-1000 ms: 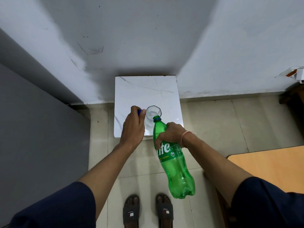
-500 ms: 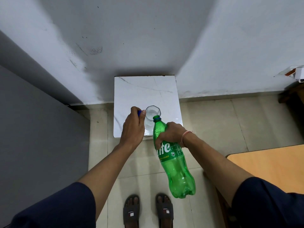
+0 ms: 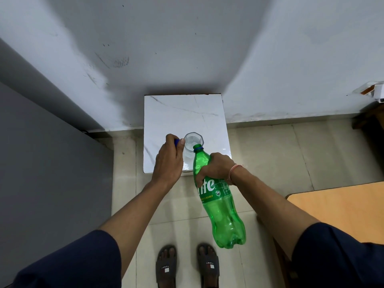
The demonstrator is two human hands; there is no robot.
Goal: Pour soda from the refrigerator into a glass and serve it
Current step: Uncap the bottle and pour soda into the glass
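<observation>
Right hand: fingers curled tight around the upper body of the green soda bottle, just below the shoulder and over the top of the label. Thumb side faces the camera; a thin thread band sits on the wrist.

Bottle: uncapped, tilted, mouth forward and base back toward the person. The open neck with its blue ring lies at the near rim of the glass. Clear liquid with bubbles shows in the lower body; the level cannot be read. No stream can be made out at the mouth.

Left hand: fingers closed, pinching a small blue cap between thumb and forefinger. The thumb tip is at the left side of the glass rim; whether it touches the glass cannot be told. The rest of the hand hides the glass's left wall.

Glass: clear, faceted rim, upright on the near part of the white marble-patterned table, close to the front edge. Contents: cannot tell whether any liquid is inside; it looks pale and transparent throughout.

Table stands against the grey-white wall on a tiled floor. A tan wooden surface lies at the right edge. Two feet in dark slides are at the bottom of the view.
</observation>
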